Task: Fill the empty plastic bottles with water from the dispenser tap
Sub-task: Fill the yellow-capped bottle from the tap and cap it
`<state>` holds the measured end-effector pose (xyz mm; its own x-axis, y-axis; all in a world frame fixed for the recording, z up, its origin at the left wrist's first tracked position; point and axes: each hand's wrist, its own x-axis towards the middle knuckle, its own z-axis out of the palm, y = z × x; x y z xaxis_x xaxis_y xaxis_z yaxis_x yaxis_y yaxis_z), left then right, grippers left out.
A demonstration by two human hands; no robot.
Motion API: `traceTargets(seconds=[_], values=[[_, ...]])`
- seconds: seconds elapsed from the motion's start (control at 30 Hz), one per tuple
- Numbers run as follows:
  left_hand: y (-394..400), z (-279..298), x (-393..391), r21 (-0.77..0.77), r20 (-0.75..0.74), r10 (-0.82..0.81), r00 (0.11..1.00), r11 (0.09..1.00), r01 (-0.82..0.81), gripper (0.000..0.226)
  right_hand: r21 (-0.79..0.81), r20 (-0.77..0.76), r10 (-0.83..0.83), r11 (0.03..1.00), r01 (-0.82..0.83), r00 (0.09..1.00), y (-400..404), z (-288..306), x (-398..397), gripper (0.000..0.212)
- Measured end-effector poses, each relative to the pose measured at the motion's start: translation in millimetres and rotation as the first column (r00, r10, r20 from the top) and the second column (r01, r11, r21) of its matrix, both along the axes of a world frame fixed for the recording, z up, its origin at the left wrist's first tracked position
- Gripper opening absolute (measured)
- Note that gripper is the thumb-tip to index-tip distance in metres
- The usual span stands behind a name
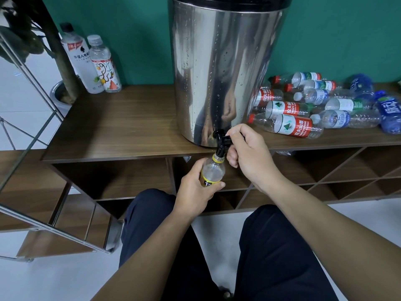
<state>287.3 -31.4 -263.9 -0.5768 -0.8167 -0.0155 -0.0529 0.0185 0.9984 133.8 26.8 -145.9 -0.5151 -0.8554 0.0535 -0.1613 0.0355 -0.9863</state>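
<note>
Knees in dark trousers fill the bottom of my view, and just above them my left hand [196, 190] wraps its fingers and thumb round a small clear bottle with a yellow label [211, 171]. I hold it below the table edge with its mouth up against the black tap [221, 144], so close that I cannot see a gap between them. My right hand [245, 148] is curled on the tap's lever, thumb and fingers closed round it.

I cannot tell how high the water stands in the bottle, nor whether it is flowing at all. That is the main risk as I judge it: with the label and my own fingers covering the body, the bottle could overfill and spill onto my legs and the floor before I notice. If my left hand drifts, the mouth could slip off the spout and the stream would miss.

Behind the tap stands the steel dispenser [223, 68] on the wooden table [121, 127]. To its right lies a heap of empty bottles [314, 109] on their sides, some near the table's front edge; a careless reach could roll one off. At the far left two capped bottles [93, 64] stand upright against the green wall.
</note>
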Motion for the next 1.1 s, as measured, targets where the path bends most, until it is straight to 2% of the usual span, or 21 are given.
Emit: traceTargets(seconds=[0.2,1.1], values=[[-0.2,-2.5,-1.4,0.039,-0.021,-0.008,1.0,0.999,0.009,0.064,0.0,-0.005,-0.006,1.0,0.006,1.0,0.3,0.6,0.7,0.024],[-1.8,-4.6,-0.8,0.005,-0.007,-0.008,1.0,1.0,0.008,0.065,-0.008,0.007,-0.006,1.0,0.006,1.0,0.9,1.2,1.3,0.023]])
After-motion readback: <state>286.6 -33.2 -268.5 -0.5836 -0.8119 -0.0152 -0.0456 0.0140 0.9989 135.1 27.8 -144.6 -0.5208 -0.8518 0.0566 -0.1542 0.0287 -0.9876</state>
